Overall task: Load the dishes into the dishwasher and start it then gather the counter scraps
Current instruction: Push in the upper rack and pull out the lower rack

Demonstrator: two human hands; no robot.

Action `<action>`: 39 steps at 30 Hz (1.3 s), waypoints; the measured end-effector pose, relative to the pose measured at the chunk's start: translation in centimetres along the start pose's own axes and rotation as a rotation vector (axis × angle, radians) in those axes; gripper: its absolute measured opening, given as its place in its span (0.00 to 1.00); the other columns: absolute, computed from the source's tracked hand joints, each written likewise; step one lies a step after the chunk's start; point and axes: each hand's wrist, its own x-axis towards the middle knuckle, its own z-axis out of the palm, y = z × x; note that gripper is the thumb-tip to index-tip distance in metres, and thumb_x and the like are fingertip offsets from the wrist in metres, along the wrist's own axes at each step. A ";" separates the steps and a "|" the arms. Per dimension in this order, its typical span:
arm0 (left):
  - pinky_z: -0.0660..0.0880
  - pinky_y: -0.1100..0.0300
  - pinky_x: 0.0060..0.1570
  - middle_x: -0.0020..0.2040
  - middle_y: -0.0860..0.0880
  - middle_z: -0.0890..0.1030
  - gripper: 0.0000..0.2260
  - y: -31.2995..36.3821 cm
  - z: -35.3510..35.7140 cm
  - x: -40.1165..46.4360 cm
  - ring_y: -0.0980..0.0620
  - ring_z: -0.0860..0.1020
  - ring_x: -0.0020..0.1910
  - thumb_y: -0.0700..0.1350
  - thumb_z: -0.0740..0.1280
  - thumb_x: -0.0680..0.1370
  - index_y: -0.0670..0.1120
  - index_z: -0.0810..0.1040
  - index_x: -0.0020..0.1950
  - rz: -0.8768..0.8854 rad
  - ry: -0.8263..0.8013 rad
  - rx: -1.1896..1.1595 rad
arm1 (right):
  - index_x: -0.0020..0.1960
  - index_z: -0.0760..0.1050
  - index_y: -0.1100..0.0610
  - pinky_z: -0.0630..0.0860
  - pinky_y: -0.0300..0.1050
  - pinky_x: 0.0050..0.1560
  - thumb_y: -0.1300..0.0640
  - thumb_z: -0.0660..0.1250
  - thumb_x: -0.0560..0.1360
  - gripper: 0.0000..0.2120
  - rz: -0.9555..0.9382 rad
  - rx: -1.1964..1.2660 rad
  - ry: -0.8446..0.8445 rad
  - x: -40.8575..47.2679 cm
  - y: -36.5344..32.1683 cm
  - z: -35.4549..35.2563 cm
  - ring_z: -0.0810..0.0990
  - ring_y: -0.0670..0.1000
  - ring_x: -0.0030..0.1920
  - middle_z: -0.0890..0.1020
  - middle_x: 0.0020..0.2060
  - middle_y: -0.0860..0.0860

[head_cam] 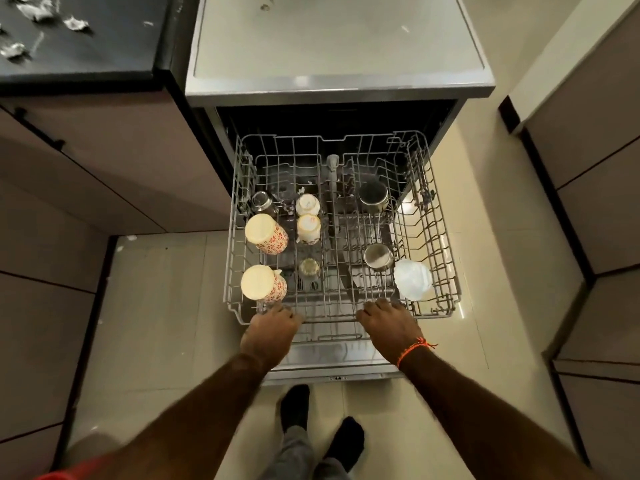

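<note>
Both hands gripped the front rim of the upper rack (440, 216): left hand (273, 329) near its left corner, right hand (389, 323) right of centre, fingers curled over the wire. Rack stood pulled out of the dishwasher (339, 81) over the open door (332, 355). Inverted patterned mugs (265, 233) sat along the left edge, steel cups (373, 197) right of centre, a white lid (412, 279) by the front-right corner. Bare floor lay on both sides. Crumpled scraps (74, 24) lay on the dark counter (104, 53), upper left.
</note>
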 end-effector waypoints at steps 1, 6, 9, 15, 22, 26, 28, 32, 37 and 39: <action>0.77 0.48 0.63 0.67 0.47 0.76 0.17 -0.2 -0.1 0.2 0.47 0.74 0.67 0.42 0.60 0.83 0.49 0.70 0.72 0.002 0.024 0.010 | 0.61 0.77 0.56 0.80 0.59 0.54 0.61 0.70 0.74 0.15 -0.009 -0.020 0.009 0.3 0.1 0.0 0.80 0.59 0.57 0.82 0.57 0.56; 0.76 0.50 0.65 0.67 0.47 0.75 0.18 -2.1 -2.0 3.3 0.49 0.73 0.67 0.40 0.60 0.83 0.49 0.69 0.73 -0.023 0.117 0.010 | 0.64 0.75 0.56 0.78 0.59 0.58 0.60 0.69 0.76 0.17 0.009 -0.033 0.074 3.7 0.8 -1.8 0.79 0.59 0.60 0.80 0.60 0.56; 0.78 0.49 0.62 0.66 0.48 0.77 0.17 -3.5 -3.2 6.4 0.50 0.75 0.65 0.41 0.62 0.83 0.50 0.70 0.72 -0.024 0.126 0.011 | 0.65 0.75 0.56 0.77 0.59 0.60 0.60 0.68 0.76 0.17 0.052 -0.036 0.127 6.6 2.4 -2.9 0.78 0.58 0.62 0.79 0.62 0.56; 0.77 0.46 0.64 0.64 0.46 0.78 0.18 -7.0 -6.6 13.8 0.46 0.76 0.65 0.41 0.64 0.81 0.49 0.71 0.71 0.006 0.231 0.064 | 0.62 0.77 0.54 0.77 0.57 0.58 0.59 0.68 0.76 0.14 0.148 -0.058 0.263 13.8 7.0 -5.3 0.77 0.57 0.60 0.80 0.59 0.54; 0.70 0.41 0.68 0.70 0.47 0.76 0.20 -11.1 -10.1 21.3 0.44 0.72 0.71 0.41 0.60 0.83 0.50 0.71 0.74 -0.059 0.347 0.072 | 0.56 0.82 0.48 0.73 0.58 0.57 0.46 0.64 0.77 0.13 0.206 -0.105 0.367 21.8 11.2 -8.1 0.74 0.59 0.62 0.80 0.59 0.52; 0.69 0.41 0.68 0.65 0.49 0.80 0.19 -13.0 -10.9 24.0 0.44 0.74 0.68 0.42 0.61 0.82 0.51 0.74 0.73 -0.040 0.407 0.077 | 0.55 0.83 0.51 0.75 0.55 0.53 0.47 0.64 0.78 0.13 0.239 -0.084 0.439 24.1 12.5 -8.4 0.78 0.59 0.57 0.82 0.56 0.53; 0.71 0.41 0.65 0.62 0.49 0.82 0.18 -13.8 -11.5 25.1 0.44 0.76 0.65 0.43 0.63 0.81 0.52 0.76 0.71 -0.057 0.453 0.081 | 0.55 0.82 0.53 0.78 0.54 0.51 0.47 0.65 0.79 0.12 0.246 -0.070 0.442 25.5 12.7 -8.9 0.81 0.58 0.55 0.83 0.53 0.53; 0.73 0.40 0.63 0.60 0.49 0.83 0.19 -14.9 -13.3 27.1 0.43 0.78 0.62 0.42 0.65 0.79 0.51 0.78 0.69 -0.065 0.490 0.071 | 0.53 0.82 0.55 0.79 0.52 0.39 0.51 0.68 0.79 0.09 0.256 -0.014 0.429 27.9 13.1 -9.8 0.84 0.62 0.42 0.83 0.48 0.56; 0.79 0.46 0.55 0.61 0.45 0.83 0.16 -15.2 -15.0 29.1 0.43 0.81 0.59 0.43 0.64 0.81 0.50 0.78 0.70 -0.090 0.534 0.028 | 0.57 0.80 0.56 0.79 0.54 0.40 0.53 0.68 0.79 0.10 0.314 0.000 0.413 30.7 13.9 -10.9 0.84 0.66 0.42 0.82 0.51 0.58; 0.79 0.46 0.55 0.62 0.44 0.83 0.15 -15.4 -15.5 30.1 0.42 0.81 0.61 0.43 0.65 0.82 0.49 0.80 0.68 -0.136 0.566 -0.068 | 0.57 0.81 0.56 0.79 0.56 0.43 0.55 0.68 0.78 0.10 0.337 0.027 0.421 31.9 14.2 -11.3 0.83 0.67 0.44 0.82 0.51 0.59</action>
